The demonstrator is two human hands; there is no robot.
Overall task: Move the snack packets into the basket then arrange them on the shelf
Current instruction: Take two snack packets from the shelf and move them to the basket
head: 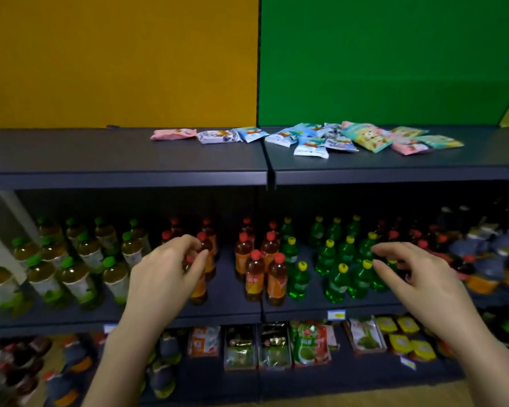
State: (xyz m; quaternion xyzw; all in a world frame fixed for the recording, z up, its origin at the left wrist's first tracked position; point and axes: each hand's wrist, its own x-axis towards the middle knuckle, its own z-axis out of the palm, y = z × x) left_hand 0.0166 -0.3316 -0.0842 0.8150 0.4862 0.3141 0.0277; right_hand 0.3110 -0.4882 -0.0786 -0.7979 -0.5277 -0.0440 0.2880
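While both hands float in front of the middle shelf (306,306), the snack packets (340,141) lie flat on the top shelf (124,154), well above the fingers. Most of them sit in a loose, overlapping heap on the right half. A pink packet (173,134) and two pale ones just beside it trail off in a row to the left, across the seam between the two boards.

The left hand (165,271) is raised with its fingers loosely curled and nothing in its grasp. It covers part of an orange bottle, and I cannot tell whether it touches it. The right hand (417,274) is relaxed too, with its fingers spread, bent downward and empty, in front of the green bottles (335,277).

On the middle shelf stand rows of upright bottles: green-capped tea (80,274) at the left, red-capped orange bottles (254,274) in the middle, then the green ones with yellow caps, and darker blurred goods at the far right. Below them, pouches (276,345) stand on the bottom shelf. Behind the top shelf the wall is yellow (115,60) on the left and green (394,60) on the right.
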